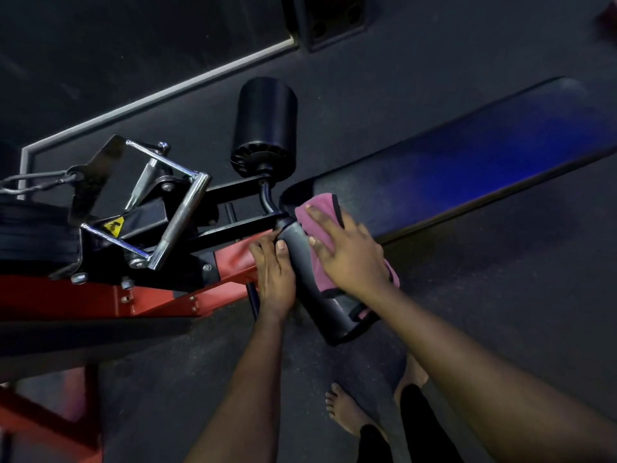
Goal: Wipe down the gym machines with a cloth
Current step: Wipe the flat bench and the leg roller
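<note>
A red and black gym machine point(140, 295) fills the left and centre. A black padded roller point(310, 282) slants down toward me at its near end. A pink cloth point(320, 218) with a dark edge lies draped over that roller. My right hand point(347, 252) lies flat on the cloth with straight fingers, pressing it against the roller. My left hand point(275, 275) holds the roller's left side near its upper end, thumb laid on the pad. A second black roller point(263, 128) stands farther back.
A long black padded bench point(467, 168) runs up to the right. A chrome cable handle point(173, 215) and a chain sit on the left, with a black weight plate point(33, 232) beside them. My bare feet point(347, 416) stand on the dark rubber floor.
</note>
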